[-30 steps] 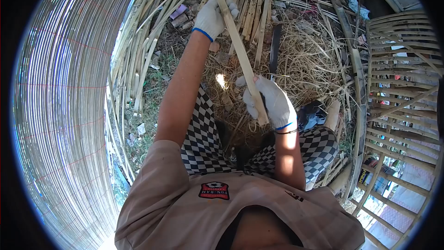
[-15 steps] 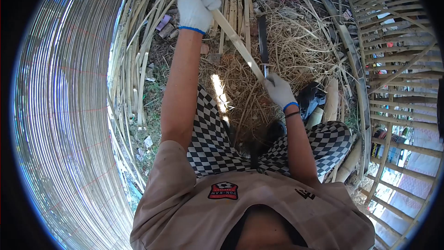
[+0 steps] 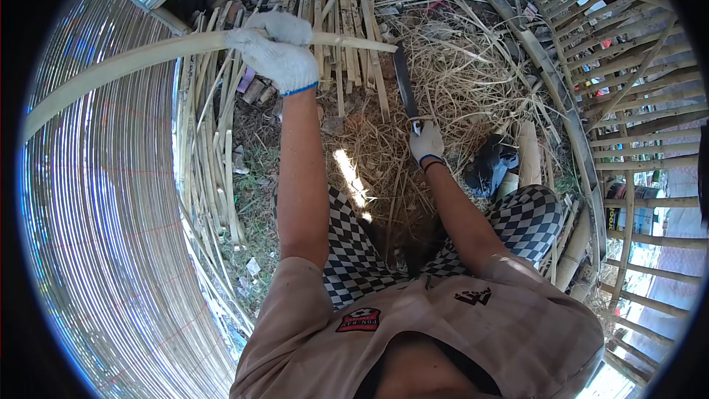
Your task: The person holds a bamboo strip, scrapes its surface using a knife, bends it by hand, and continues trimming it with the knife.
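My left hand (image 3: pixel 277 48), in a white glove with a blue cuff, is wrapped round a long pale bamboo strip (image 3: pixel 140 55). The strip runs from the far left across to the right, and its right end lies near the tip of a dark long-bladed knife (image 3: pixel 404 81). My right hand (image 3: pixel 427 140), gloved the same way, is closed at the knife's handle end, and the blade points away from me over the shavings. Most of the handle is hidden by the glove.
Bamboo strips (image 3: pixel 343 7) lie beyond my left hand, with more at the left. Curly shavings (image 3: pixel 465 74) cover the ground to the right. A slatted bamboo frame (image 3: pixel 635 133) stands at the right, a slatted blind (image 3: pixel 111 177) at the left. A dark bag (image 3: pixel 491 166) lies near my right knee.
The strip has swung from slanting to nearly level as my left hand moved left. My right hand has let go of the strip's near end and closed on the knife handle.
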Motion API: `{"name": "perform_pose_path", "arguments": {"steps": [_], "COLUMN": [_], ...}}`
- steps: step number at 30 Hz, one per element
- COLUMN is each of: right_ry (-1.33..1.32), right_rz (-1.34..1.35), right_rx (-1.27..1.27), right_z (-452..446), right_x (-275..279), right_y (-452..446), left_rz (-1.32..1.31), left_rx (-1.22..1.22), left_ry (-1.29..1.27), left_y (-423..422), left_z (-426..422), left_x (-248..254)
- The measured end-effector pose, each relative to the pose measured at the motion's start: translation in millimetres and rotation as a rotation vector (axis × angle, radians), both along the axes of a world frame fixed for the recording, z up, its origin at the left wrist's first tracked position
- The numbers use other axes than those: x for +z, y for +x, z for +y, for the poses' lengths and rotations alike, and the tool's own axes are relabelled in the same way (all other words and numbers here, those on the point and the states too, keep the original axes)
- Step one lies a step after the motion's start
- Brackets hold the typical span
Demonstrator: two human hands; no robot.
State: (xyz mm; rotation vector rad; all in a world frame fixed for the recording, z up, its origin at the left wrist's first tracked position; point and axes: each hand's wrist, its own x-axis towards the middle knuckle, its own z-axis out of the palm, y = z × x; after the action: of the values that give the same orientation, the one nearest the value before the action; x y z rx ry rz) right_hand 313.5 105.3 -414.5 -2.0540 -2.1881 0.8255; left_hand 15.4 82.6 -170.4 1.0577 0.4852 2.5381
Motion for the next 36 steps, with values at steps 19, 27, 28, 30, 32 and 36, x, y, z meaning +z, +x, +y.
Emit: {"name": "perform_pose_path", "arguments": {"steps": [19, 27, 28, 30, 32, 36], "right_ry": [-0.425, 0.076, 0.029, 0.003, 0.037, 0.195], "right_rz": [0.741, 0.646, 0.716, 0.83, 0.856, 0.714], "right_rx": [-0.168, -0.049, -0.075, -0.102, -0.041, 0.034], "right_z": [14, 11, 7, 2, -9, -42], "right_x": [126, 175, 181, 180, 191, 226], "right_y": [12, 12, 9, 2, -1, -19], "left_rz": [-0.037, 0.063, 0.129, 0.146, 0.041, 0.126], "left_rx": [0.801, 0.508, 0.567, 0.558, 0.422, 0.196], "left_ry": [-0.633, -0.37, -0.38, -0.33, -0.206, -0.176], "left_y": [45, 71, 67, 63, 61, 51], "left_z": [25, -6, -15, -28, -36, -52], "left_x": [-7, 47, 57, 75, 92, 105]}}
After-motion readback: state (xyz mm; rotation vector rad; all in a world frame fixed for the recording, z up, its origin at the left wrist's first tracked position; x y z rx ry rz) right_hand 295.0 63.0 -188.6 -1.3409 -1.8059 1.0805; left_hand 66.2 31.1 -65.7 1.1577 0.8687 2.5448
